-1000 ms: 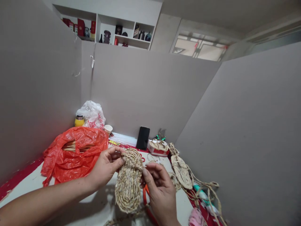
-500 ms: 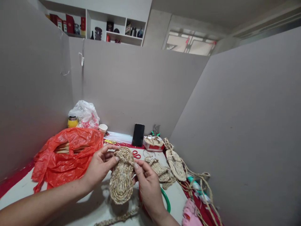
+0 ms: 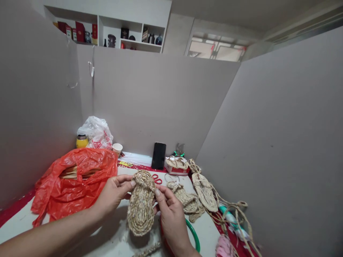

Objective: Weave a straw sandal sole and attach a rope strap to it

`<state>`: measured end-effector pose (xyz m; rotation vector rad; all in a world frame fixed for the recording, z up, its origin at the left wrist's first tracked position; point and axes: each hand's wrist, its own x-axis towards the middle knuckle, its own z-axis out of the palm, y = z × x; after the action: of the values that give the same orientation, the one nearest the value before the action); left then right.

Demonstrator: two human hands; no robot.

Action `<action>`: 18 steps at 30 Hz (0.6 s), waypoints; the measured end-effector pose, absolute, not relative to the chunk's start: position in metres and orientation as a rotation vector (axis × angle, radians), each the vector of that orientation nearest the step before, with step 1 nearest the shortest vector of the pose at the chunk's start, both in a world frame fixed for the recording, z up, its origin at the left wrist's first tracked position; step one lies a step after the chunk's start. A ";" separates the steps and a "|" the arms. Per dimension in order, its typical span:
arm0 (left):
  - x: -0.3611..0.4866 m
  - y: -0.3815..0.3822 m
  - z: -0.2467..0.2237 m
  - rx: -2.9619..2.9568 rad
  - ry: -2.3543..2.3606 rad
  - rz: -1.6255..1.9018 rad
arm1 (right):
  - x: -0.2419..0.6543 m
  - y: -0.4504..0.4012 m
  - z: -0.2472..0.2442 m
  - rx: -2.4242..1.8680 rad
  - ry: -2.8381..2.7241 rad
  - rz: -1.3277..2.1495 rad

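Between my two hands I hold up a small woven straw slipper (image 3: 141, 210), made of coiled braided cord, with a raised band across its upper part. My left hand (image 3: 118, 191) pinches its upper left edge between thumb and fingers. On the other side, my right hand (image 3: 168, 210) grips the right edge at the band, thumb in front and fingers partly hidden behind. Below, a length of braided straw cord (image 3: 147, 250) lies on the white tabletop. A green ring-shaped rim (image 3: 195, 235) shows beside my right wrist, partly covered by it.
A red plastic bag (image 3: 72, 192) with flat straw strips is on the left. Behind are a paper cup (image 3: 117, 148), a phone (image 3: 158, 156), red-handled scissors (image 3: 157, 179) and pliers (image 3: 179, 150). More woven pieces (image 3: 205, 191) and loose rope (image 3: 245, 221) lie right. Grey partitions (image 3: 155, 96) enclose the table.
The view has shifted slightly, so the table's things sit a little lower. Both hands still hold the slipper in nearly the same pose.
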<state>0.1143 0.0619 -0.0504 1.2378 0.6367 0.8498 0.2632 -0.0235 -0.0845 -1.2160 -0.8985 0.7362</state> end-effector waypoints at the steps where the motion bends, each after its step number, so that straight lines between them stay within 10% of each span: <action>1: 0.114 0.063 -0.051 1.238 0.642 0.852 | 0.263 -0.024 -0.085 -1.223 -0.901 0.730; 18: 0.120 0.064 -0.058 1.128 0.792 0.908 | 0.257 -0.018 -0.093 -1.182 -0.919 0.765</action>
<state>0.1204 0.0642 -0.0582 1.1282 0.7922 0.9079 0.2575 -0.0179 -0.0930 -1.1818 -0.9193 0.7654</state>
